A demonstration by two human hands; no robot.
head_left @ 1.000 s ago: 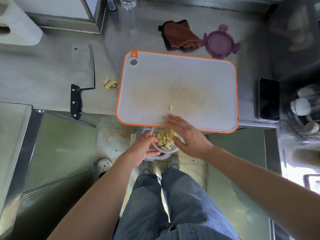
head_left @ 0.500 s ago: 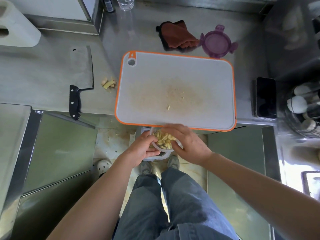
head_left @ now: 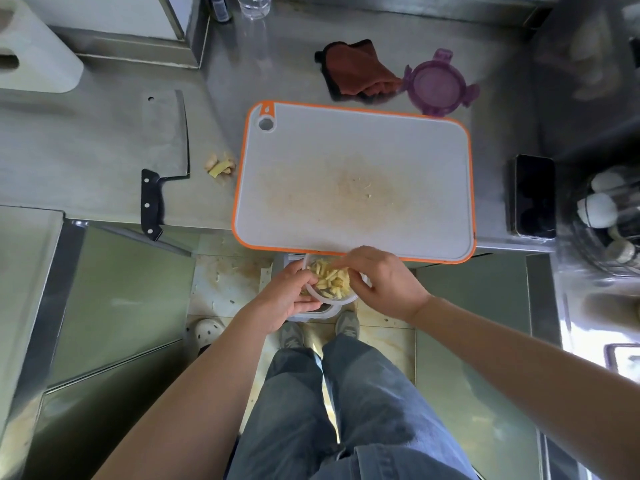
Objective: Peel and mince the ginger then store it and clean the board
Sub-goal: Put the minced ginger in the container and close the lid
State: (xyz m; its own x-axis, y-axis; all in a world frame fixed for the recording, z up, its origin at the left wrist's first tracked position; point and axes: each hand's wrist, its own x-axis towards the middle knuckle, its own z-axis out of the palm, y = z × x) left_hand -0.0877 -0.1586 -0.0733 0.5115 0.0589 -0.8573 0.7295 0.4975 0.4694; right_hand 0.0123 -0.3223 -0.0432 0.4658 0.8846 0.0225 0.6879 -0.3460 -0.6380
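Two hands close together just below the near edge of the cutting board, out past the tabletop. Left hand clamped on the clear tub, fingers curled over its rim, holding it in the air. Right hand bent over the tub's mouth, fingertips among the cut ginger; cannot tell whether pinching any. Probably light, damp, sticky pieces, apt to cling to skin and to spill if tipped. Thin plastic tub likely stiff yet slick: best gripped round the wall under the rim and kept level. Purple lid beyond the board's far right corner, just beside the red cloth; board smeared with juice.
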